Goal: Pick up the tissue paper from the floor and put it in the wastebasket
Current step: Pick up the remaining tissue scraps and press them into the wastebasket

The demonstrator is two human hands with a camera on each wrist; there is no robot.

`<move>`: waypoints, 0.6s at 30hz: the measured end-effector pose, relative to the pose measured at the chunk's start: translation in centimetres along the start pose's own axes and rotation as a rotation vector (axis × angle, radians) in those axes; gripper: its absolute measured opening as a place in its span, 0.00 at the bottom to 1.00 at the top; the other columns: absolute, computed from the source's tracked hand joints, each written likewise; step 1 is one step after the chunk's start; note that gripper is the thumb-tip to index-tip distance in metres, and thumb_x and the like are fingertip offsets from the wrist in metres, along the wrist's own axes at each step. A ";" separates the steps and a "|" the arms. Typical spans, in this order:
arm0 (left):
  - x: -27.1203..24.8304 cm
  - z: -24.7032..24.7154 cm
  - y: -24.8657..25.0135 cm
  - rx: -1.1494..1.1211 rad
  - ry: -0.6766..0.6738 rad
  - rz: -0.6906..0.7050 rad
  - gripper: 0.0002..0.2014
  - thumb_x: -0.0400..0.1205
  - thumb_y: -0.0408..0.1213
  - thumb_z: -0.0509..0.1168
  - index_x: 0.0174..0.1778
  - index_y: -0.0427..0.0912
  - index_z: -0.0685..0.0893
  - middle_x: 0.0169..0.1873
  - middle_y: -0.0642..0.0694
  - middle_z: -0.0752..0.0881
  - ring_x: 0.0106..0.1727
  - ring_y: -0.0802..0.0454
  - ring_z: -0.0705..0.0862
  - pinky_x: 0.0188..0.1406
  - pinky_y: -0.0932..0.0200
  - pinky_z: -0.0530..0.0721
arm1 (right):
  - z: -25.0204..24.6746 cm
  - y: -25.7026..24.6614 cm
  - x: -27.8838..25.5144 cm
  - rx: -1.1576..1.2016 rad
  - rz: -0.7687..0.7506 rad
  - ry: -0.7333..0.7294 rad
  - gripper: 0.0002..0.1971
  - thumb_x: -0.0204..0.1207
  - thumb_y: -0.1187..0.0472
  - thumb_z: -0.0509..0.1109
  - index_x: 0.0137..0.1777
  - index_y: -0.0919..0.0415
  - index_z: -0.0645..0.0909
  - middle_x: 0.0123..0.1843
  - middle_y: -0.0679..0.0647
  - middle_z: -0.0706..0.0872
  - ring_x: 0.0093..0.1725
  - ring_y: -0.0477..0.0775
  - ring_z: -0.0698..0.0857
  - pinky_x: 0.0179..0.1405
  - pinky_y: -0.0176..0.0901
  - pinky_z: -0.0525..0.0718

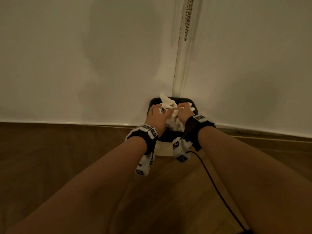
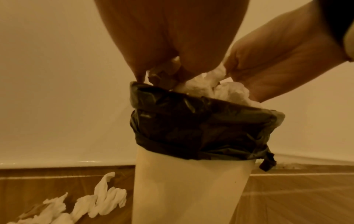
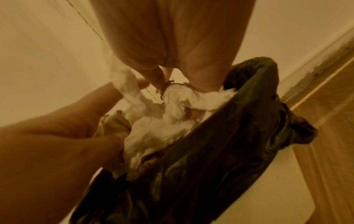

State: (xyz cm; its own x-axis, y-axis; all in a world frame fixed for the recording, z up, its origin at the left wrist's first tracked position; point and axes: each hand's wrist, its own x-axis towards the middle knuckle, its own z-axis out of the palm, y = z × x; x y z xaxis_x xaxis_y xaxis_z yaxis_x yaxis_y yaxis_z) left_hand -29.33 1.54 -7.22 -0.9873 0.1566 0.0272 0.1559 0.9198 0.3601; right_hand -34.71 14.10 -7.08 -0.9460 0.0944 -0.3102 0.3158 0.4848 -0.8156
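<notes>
Floor (image 2: 287, 197), far left in the left wrist view: loose tissues (image 2: 99, 204) lying crumpled beside the bin base, near the skirting (image 2: 57, 162), not touched by either hand.

Left hand (image 1: 157, 116): over the left side of the bin mouth, fingers (image 2: 138, 60) pointing down into it, tips curled onto a wad (image 2: 199, 84) of white tissue plus a bit of brownish paper (image 2: 162, 75). Thumb lies across the top of the wad in the head view.

Middle: bin (image 2: 184, 189) is cream, upright on the floor in the wall corner, black liner (image 2: 201, 128) folded over its rim. The wad is heaped in the mouth and sticks up above the rim; one peak rises toward the wall (image 1: 84, 65). How deep it goes in: cannot tell.

Right hand (image 1: 183, 110): over the right side of the mouth, fingers (image 3: 205, 72) bunched together and pinching the wad from above, tips buried in tissue. Both hands touch the same wad, close together.

Both wrists carry black bands with white marker blocks (image 1: 180, 149); a black cable (image 1: 219, 191) runs from the right one back across the floor.

Right of the corner: a bead chain (image 1: 188, 17) hangs along the wall seam, well above the bin.
</notes>
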 end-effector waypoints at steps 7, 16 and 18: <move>0.8 0.6 0.6 -0.031 0.002 -0.028 0.22 0.85 0.53 0.48 0.67 0.51 0.79 0.74 0.38 0.65 0.77 0.39 0.62 0.77 0.43 0.62 | -0.3 -1.0 -1.5 -0.386 -0.033 -0.117 0.21 0.84 0.58 0.56 0.76 0.64 0.68 0.76 0.64 0.70 0.76 0.65 0.69 0.76 0.56 0.67; 2.2 2.1 1.2 -0.002 0.050 -0.160 0.24 0.84 0.42 0.55 0.76 0.43 0.60 0.77 0.36 0.63 0.79 0.39 0.59 0.79 0.45 0.58 | -1.3 -1.5 -3.0 -0.679 -0.192 -0.172 0.21 0.86 0.61 0.53 0.77 0.65 0.66 0.77 0.63 0.69 0.78 0.63 0.66 0.77 0.56 0.64; 2.5 2.4 1.2 0.107 -0.046 -0.168 0.30 0.85 0.42 0.53 0.81 0.42 0.50 0.82 0.37 0.51 0.82 0.37 0.47 0.81 0.41 0.49 | -1.9 -1.1 -3.3 -0.804 -0.308 -0.187 0.21 0.85 0.56 0.54 0.76 0.59 0.68 0.78 0.61 0.68 0.79 0.63 0.63 0.79 0.57 0.61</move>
State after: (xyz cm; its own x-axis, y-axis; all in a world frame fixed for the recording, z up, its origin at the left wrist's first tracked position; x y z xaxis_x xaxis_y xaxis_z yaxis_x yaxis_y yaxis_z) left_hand -31.51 3.86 -8.95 -0.9976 0.0118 -0.0686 -0.0060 0.9671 0.2543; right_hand -32.12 14.89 -4.24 -0.9308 -0.2513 -0.2653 -0.1654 0.9371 -0.3073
